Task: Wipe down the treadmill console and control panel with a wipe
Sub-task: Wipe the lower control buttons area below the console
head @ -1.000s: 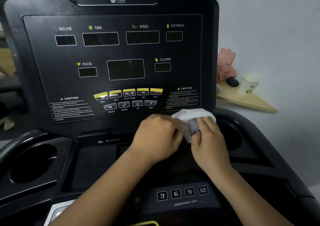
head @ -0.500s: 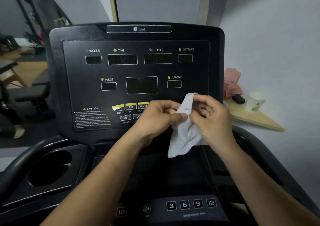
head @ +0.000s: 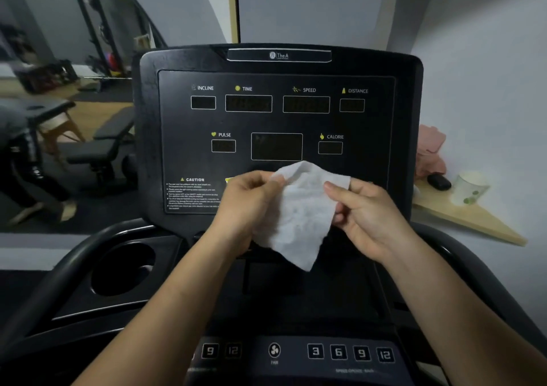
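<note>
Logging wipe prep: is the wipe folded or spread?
Spread: the wipe hangs as one crumpled sheet, its top edge pinched by left hand and right hand.

The location is a gym: a treadmill console [head: 278, 136] stands in front, with a weight bench [head: 109, 142] and rack [head: 97, 30] behind.

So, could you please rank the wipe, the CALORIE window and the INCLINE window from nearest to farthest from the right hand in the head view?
1. wipe, pinched by the right hand.
2. CALORIE window, just above it.
3. INCLINE window, far upper left.
</note>
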`<state>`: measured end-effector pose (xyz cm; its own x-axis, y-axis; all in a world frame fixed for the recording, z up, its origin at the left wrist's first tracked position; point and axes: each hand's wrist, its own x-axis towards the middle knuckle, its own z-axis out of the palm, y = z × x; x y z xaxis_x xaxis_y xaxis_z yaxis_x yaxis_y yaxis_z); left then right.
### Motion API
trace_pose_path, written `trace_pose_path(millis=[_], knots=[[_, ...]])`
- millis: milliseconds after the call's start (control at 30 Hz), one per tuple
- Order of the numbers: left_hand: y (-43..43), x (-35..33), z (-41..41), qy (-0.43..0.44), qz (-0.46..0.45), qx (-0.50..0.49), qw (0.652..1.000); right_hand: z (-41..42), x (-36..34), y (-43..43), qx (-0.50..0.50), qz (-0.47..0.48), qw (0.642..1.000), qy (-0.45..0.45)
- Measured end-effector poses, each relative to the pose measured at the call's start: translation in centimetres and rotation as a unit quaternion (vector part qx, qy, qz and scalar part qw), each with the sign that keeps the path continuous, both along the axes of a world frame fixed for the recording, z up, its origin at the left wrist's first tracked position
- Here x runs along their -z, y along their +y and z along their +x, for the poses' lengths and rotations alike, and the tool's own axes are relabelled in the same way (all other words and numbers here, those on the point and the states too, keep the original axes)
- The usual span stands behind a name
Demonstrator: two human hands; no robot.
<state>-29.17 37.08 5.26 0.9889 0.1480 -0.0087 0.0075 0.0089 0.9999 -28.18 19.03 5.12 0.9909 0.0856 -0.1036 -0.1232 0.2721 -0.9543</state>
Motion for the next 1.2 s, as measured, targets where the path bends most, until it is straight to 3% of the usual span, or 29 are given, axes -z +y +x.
trace_pose_path(millis=[100, 200, 267, 333, 400, 467, 500, 567, 667, 767, 833, 867, 933, 1033, 1100, 1200], knots=[[0.7, -0.1, -0.2, 0.018, -0.031, -0.033, 0.999, -0.1, 0.0, 0.3, -0.030, 0.031, 0.999, 0.000], [0.9, -0.1, -0.9, 0.072, -0.115, 0.066, 0.989, -0.8, 0.3, 1.3, -0.072, -0.079, 0.994, -0.005], [1.2, 0.0, -1.4, 0.092, -0.102, 0.100, 0.985, -0.7, 0.0, 1.6, -0.029, -0.083, 0.996, -0.001], [1.6, -0.3, -1.5, 0.091, -0.077, 0.071, 0.990, -0.5, -0.4, 1.3, 0.023, -0.090, 0.996, -0.004], [2.5, -0.7, -1.5, 0.064, -0.081, 0.047, 0.994, -0.3, -0.5, 0.9, 0.058, -0.097, 0.994, -0.001], [3.3, -0.7, -1.4, 0.027, -0.083, 0.084, 0.993, -0.3, -0.3, 0.7, 0.061, -0.069, 0.996, 0.006], [3.6, -0.7, -1.4, 0.010, -0.062, 0.107, 0.992, -0.3, -0.3, 0.5, 0.055, -0.051, 0.997, 0.003], [3.7, -0.6, -1.3, -0.026, 0.076, 0.107, 0.991, -0.5, -0.3, 0.1, 0.031, -0.050, 0.998, -0.022], [3.5, -0.5, -0.8, -0.085, 0.282, 0.007, 0.956, -0.8, -0.5, -0.3, -0.020, -0.242, 0.964, -0.110], [3.7, -1.1, -0.8, -0.156, 0.316, -0.018, 0.936, -0.9, -0.8, -0.4, 0.014, -0.411, 0.889, -0.201], [4.0, -1.5, -0.7, -0.194, 0.272, 0.029, 0.942, -0.6, -1.0, -0.5, 0.039, -0.399, 0.888, -0.226], [4.0, -1.6, -0.7, -0.186, 0.227, 0.060, 0.954, -0.6, -1.3, -0.5, 0.028, -0.354, 0.910, -0.212], [3.9, -1.7, -0.9, -0.135, 0.133, 0.107, 0.976, -0.9, -1.8, 0.0, -0.015, -0.243, 0.958, -0.153], [3.5, -1.2, -1.3, -0.063, -0.019, 0.147, 0.987, -1.1, -1.9, 1.0, -0.012, -0.121, 0.990, -0.074], [3.7, -0.8, -1.9, -0.032, -0.085, 0.156, 0.984, -1.5, -1.6, 1.5, -0.026, -0.108, 0.993, -0.039], [5.5, -0.1, -3.1, -0.027, -0.046, 0.131, 0.990, -2.6, -0.5, 1.8, -0.074, -0.189, 0.979, -0.028]])
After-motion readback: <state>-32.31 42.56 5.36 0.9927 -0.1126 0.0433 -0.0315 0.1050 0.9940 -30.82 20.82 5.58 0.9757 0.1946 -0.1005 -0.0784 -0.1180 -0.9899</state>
